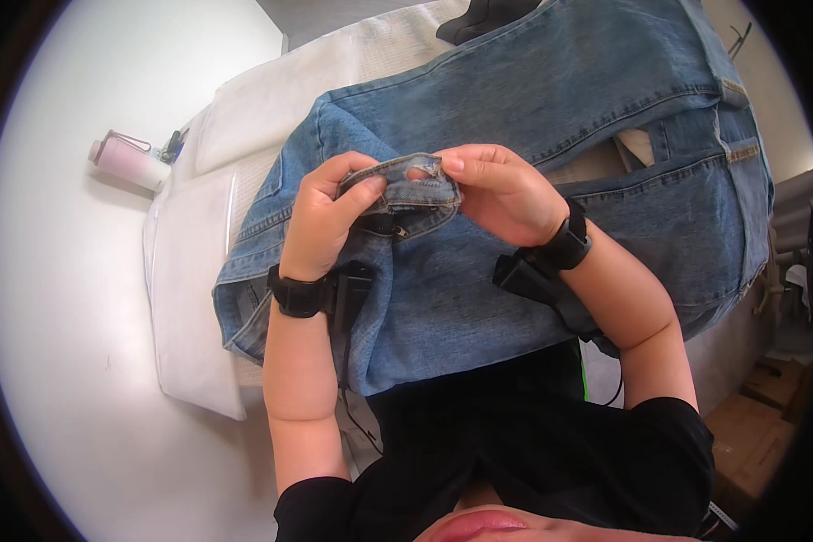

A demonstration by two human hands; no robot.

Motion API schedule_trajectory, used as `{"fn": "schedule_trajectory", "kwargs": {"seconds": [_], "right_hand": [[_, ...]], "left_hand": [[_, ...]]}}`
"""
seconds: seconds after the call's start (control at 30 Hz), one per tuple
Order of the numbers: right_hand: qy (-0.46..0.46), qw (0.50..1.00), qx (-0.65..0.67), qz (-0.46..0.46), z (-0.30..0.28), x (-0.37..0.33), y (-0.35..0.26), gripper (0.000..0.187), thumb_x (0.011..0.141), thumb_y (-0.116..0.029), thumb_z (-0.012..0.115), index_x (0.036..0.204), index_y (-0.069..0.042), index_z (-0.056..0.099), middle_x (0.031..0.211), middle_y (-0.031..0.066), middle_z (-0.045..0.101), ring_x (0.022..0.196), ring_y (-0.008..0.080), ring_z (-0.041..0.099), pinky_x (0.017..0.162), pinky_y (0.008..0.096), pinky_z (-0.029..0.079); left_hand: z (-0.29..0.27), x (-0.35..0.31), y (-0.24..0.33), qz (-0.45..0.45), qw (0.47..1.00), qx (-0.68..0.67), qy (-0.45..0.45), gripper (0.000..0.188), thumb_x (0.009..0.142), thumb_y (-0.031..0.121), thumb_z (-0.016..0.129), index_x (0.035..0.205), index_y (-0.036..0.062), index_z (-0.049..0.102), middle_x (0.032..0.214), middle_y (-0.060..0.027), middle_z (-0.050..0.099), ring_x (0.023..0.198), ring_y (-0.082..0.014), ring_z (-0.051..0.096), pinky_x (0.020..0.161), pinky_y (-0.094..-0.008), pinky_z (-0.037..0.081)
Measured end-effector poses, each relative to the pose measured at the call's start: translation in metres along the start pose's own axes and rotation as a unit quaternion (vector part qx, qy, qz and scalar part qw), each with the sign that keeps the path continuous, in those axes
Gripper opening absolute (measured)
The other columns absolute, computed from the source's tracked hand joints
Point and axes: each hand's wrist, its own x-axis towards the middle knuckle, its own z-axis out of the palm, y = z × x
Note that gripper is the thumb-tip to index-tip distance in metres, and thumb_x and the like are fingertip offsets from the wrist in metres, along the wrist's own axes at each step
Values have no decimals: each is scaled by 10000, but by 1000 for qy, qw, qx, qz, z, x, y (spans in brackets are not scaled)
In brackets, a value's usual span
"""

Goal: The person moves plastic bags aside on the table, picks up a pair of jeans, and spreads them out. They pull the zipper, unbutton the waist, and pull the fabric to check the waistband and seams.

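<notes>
Your left grip (321,217) and right grip (508,191) both clamped on the waistband (414,193) | zip (400,232) just below | jeans (479,289) spread beneath

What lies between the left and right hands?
In the head view, a stretch of denim waistband spans from the left hand to the right hand, a zipper pull showing below.

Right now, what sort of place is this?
Possibly a garment workroom, can't be sure: blue jeans spread over a white-covered surface, cardboard boxes at lower right.
</notes>
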Motion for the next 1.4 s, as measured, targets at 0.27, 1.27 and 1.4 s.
{"fn": "schedule_trajectory", "kwargs": {"seconds": [0.27,1.27,1.4], "right_hand": [[39,998,-52,-14,-2,1,-2,121,793,-87,529,894,-40,577,866,27,582,803,117,524,762,254,393],[114,980,-162,5,-3,2,-7,165,804,-202,581,835,-42,552,787,4,557,746,76,499,692,208,384],[158,980,-123,15,-1,3,-7,144,806,-173,578,835,-32,563,771,5,571,699,69,514,657,197,402]], "left_hand": [[1,-1,0,28,998,51,10,143,766,111,578,876,19,572,749,6,556,736,-75,502,690,-210,398],[-11,-6,16,-83,996,16,-24,164,759,79,610,903,8,573,781,4,561,789,-74,499,712,-197,390],[-10,-7,18,-28,994,82,-64,338,703,43,628,1022,14,521,897,-18,543,840,-88,506,764,-202,399]]}}
